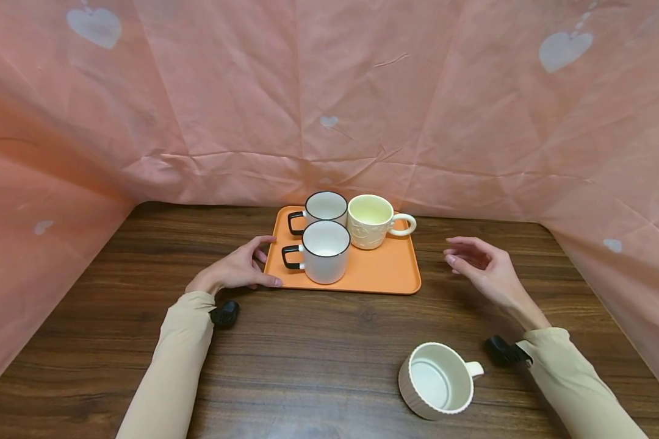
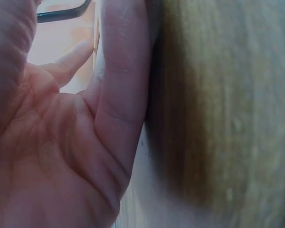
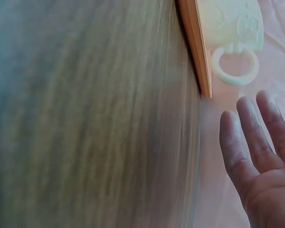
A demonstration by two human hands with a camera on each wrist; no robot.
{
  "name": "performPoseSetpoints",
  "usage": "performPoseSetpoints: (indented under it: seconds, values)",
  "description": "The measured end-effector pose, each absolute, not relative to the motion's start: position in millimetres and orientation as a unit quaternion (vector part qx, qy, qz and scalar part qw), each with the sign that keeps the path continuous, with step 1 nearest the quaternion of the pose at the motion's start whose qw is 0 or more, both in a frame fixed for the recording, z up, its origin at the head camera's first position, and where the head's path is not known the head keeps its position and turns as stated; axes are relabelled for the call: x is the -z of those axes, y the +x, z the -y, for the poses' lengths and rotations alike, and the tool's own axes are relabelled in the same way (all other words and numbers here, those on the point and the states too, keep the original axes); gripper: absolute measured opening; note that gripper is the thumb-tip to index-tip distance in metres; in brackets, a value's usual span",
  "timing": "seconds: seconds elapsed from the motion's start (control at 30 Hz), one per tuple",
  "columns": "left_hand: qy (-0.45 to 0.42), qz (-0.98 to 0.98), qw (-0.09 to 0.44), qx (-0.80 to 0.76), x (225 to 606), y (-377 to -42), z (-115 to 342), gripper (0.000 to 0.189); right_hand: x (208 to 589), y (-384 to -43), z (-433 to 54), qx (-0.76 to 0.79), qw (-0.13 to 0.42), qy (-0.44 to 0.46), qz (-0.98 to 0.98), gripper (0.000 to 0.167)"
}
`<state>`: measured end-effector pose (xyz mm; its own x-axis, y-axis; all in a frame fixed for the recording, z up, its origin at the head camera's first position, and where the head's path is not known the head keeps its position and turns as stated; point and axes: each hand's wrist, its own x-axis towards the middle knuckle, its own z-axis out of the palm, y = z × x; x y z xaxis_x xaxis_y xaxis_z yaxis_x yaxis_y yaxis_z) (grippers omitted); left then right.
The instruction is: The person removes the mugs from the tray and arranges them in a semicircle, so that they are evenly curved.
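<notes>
My left hand (image 1: 236, 265) is at the left end of an orange tray (image 1: 379, 271), its thumb at the front left corner and a finger at the left rim. In the left wrist view its palm and extended fingers fill much of the picture. On the tray stand two white mugs with black rims, a front mug (image 1: 325, 253) and a rear mug (image 1: 326, 206), black handles to the left. Beside them is a pale yellow embossed mug (image 1: 369, 222) with a ring handle to the right. My right hand (image 1: 489, 271) holds nothing, right of the tray, fingers spread and slightly bent.
A ribbed cream mug (image 1: 436, 381) stands on the dark wooden table (image 1: 307, 353) near the front right, its handle to the right. Pink cloth (image 1: 241, 110) with white hearts hangs at the back and along both sides.
</notes>
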<state>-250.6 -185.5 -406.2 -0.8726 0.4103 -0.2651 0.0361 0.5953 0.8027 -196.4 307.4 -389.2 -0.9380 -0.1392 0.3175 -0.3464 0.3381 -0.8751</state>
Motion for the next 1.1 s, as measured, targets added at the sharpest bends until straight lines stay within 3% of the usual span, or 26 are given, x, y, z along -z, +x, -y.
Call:
performPoseSetpoints:
  seconds: [0.7, 1.1]
  values:
    - [0.129, -0.869, 0.217, -0.427, 406, -251, 185, 0.101, 391, -236, -287, -0.548, 0.126, 0.134, 0.816, 0.029]
    - [0.125, -0.87, 0.217, -0.425, 405, -250, 185, 0.103, 390, -253, -273, -0.5, 0.116, 0.11, 0.851, 0.043]
